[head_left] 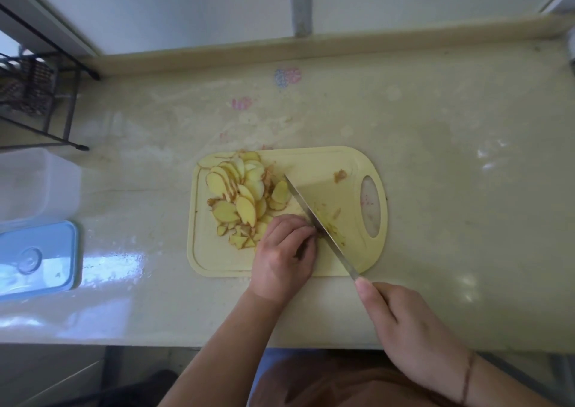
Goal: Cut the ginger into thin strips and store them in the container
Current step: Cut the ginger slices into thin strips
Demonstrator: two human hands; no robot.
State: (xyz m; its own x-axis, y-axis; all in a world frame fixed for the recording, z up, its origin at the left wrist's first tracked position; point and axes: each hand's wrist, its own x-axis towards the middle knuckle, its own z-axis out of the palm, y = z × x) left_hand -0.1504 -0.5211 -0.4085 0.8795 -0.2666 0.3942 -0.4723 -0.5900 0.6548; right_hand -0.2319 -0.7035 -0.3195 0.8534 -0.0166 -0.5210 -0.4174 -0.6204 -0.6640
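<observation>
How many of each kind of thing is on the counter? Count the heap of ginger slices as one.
Cutting board: 1
Knife: 1
Heap of ginger slices: 1
Clear container: 1
Blue lid: 1
Wire rack: 1
Total: 6

Soft, even daylight fills the scene, dim toward six o'clock. Window glare streaks the glossy cream stone worktop [435,157] at eight o'clock and flecks it at three o'clock. Shadows are faint. Wide-angle distortion bows the edges; the whole picture is slightly soft.
</observation>
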